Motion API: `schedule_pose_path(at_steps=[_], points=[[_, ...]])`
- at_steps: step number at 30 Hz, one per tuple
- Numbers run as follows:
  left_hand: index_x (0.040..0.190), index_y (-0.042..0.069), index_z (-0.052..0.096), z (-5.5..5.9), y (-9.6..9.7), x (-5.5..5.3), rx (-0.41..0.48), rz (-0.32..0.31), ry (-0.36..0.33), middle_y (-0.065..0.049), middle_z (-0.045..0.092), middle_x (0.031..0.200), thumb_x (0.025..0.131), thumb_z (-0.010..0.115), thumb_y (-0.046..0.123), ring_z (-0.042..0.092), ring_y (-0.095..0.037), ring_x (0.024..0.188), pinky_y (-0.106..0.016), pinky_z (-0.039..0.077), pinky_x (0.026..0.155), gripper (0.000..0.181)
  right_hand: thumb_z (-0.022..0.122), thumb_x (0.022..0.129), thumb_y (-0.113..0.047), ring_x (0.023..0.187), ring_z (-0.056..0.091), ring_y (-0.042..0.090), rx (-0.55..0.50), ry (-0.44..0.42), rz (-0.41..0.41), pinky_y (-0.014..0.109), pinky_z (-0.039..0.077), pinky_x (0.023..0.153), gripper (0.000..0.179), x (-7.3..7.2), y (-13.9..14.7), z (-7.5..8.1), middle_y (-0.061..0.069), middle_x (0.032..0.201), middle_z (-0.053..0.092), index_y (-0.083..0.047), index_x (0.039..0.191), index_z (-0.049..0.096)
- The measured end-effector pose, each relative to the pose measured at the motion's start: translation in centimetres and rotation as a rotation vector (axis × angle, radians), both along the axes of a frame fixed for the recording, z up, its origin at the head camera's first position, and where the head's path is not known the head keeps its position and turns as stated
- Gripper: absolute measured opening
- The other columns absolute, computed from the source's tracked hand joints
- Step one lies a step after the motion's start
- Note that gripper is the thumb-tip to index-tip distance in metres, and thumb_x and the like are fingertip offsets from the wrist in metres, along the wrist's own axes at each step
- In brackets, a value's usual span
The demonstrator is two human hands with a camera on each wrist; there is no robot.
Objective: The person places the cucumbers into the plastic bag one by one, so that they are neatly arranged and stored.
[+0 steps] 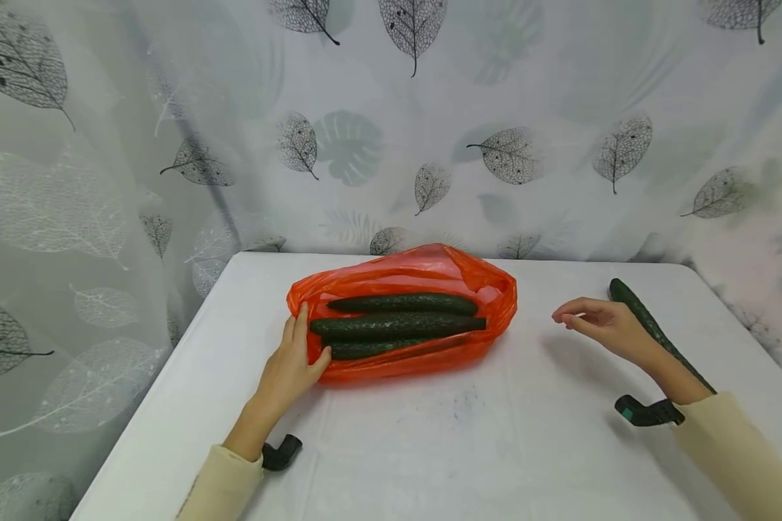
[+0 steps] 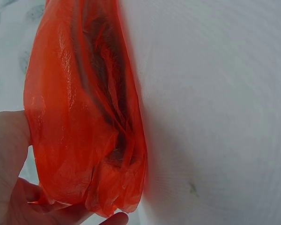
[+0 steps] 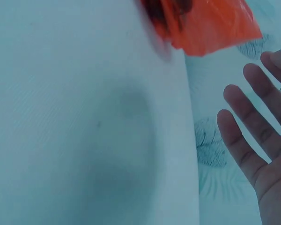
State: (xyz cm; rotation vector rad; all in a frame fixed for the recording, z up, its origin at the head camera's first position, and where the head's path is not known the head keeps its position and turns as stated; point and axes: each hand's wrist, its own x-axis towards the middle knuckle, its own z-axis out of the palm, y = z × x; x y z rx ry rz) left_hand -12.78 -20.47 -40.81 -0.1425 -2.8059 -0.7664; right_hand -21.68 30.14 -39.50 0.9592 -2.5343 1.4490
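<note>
An orange-red plastic bag (image 1: pixel 423 268) lies on the white table with its mouth spread open upward. Three dark green cucumbers lie side by side inside it, the middle cucumber (image 1: pixel 391 325) reaching farthest right. My left hand (image 1: pixel 291 358) holds the bag's left end, thumb at the near rim and fingers at the far one. In the left wrist view some fingers wrap the crumpled plastic bag (image 2: pixel 65 140) and show partly through it. To the right of the bag, my right hand (image 1: pixel 609 325) hangs above the table with loosely bent fingers, holding nothing.
Another cucumber (image 1: pixel 652 325) lies slanted at the table's right side, partly hidden by my right forearm. A leaf-printed curtain (image 1: pixel 391 145) stands behind the white table (image 1: pixel 495 449) and along its left side. Black camera mounts sit on both wrists.
</note>
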Motion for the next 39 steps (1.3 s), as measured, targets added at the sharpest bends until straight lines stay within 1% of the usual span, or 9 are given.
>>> schedule_pose_path(at_steps=[2,7,14,21,26,29,33,36,39], points=[[0.152,-0.006,0.016,0.1,0.1,-0.1,0.005,-0.001,-0.002,-0.027,0.031,0.147,0.09,0.065,0.02,0.059,-0.042,0.105,-0.053,0.055,0.08,0.083,0.061,0.089,0.009,0.088,0.065,0.002,0.018,-0.002,-0.046,0.013,0.053,0.076,0.018,0.1,0.9,-0.2,-0.001,0.099,0.072,0.008,0.107,0.067],[0.153,-0.004,0.015,0.2,0.2,-0.1,0.012,0.004,-0.026,-0.026,0.03,0.148,0.089,0.065,0.021,0.057,-0.041,0.109,-0.055,0.054,0.082,0.085,0.062,0.093,-0.001,0.085,0.066,0.004,0.07,-0.056,-0.146,0.012,0.052,0.073,0.02,0.6,3.0,-0.9,-0.007,0.1,0.072,0.007,0.111,0.065],[0.153,-0.005,0.015,0.0,0.1,0.2,0.004,-0.003,-0.029,-0.027,0.029,0.149,0.09,0.065,0.02,0.059,-0.042,0.105,-0.055,0.055,0.081,0.084,0.06,0.094,0.0,0.089,0.066,0.002,0.01,-0.105,-0.203,0.016,0.054,0.072,0.023,1.4,5.2,-1.6,-0.011,0.101,0.072,0.012,0.113,0.062],[0.153,-0.005,0.015,0.0,0.2,0.2,0.0,-0.004,-0.025,-0.028,0.03,0.148,0.09,0.065,0.021,0.059,-0.041,0.103,-0.054,0.055,0.081,0.085,0.06,0.092,0.004,0.082,0.065,-0.005,-0.05,-0.042,-0.307,0.01,0.051,0.069,0.019,1.6,6.7,-2.4,-0.021,0.097,0.069,0.012,0.109,0.062],[0.152,-0.006,0.017,0.0,0.4,0.0,-0.007,-0.009,0.013,-0.028,0.033,0.146,0.089,0.066,0.02,0.06,-0.041,0.101,-0.054,0.055,0.079,0.084,0.064,0.092,-0.006,0.09,0.054,-0.018,0.006,0.008,-0.482,0.002,0.043,0.073,0.018,2.1,7.7,-2.6,-0.034,0.095,0.061,0.003,0.108,0.067],[0.152,-0.006,0.017,0.2,0.6,-0.2,-0.005,-0.02,0.03,-0.028,0.033,0.146,0.089,0.066,0.02,0.06,-0.041,0.101,-0.053,0.055,0.079,0.084,0.065,0.093,-0.016,0.09,0.047,-0.019,0.049,0.016,-0.602,0.0,0.035,0.073,0.018,2.3,8.3,-2.6,-0.039,0.092,0.055,-0.005,0.107,0.069],[0.152,-0.006,0.016,0.4,0.6,-0.1,-0.005,-0.023,0.012,-0.028,0.032,0.146,0.089,0.066,0.02,0.06,-0.041,0.1,-0.053,0.055,0.077,0.084,0.067,0.092,-0.023,0.082,0.045,-0.013,0.052,0.011,-0.711,0.009,0.031,0.068,0.014,2.4,8.6,-3.0,-0.039,0.085,0.051,-0.012,0.101,0.069],[0.151,-0.007,0.017,0.4,0.5,0.2,-0.011,-0.015,0.0,-0.028,0.031,0.146,0.089,0.066,0.019,0.06,-0.041,0.1,-0.053,0.056,0.077,0.084,0.068,0.091,-0.024,0.082,0.043,-0.01,0.062,-0.012,-0.772,0.015,0.033,0.064,0.017,2.3,8.6,-3.4,-0.036,0.088,0.049,-0.01,0.101,0.069],[0.151,-0.008,0.017,0.4,0.4,0.3,-0.013,-0.012,-0.001,-0.029,0.031,0.146,0.089,0.066,0.018,0.06,-0.042,0.1,-0.053,0.056,0.077,0.084,0.068,0.09,-0.024,0.085,0.041,-0.004,0.118,-0.044,-0.813,0.022,0.034,0.066,0.031,2.0,8.6,-3.4,-0.017,0.102,0.053,-0.002,0.111,0.066]])
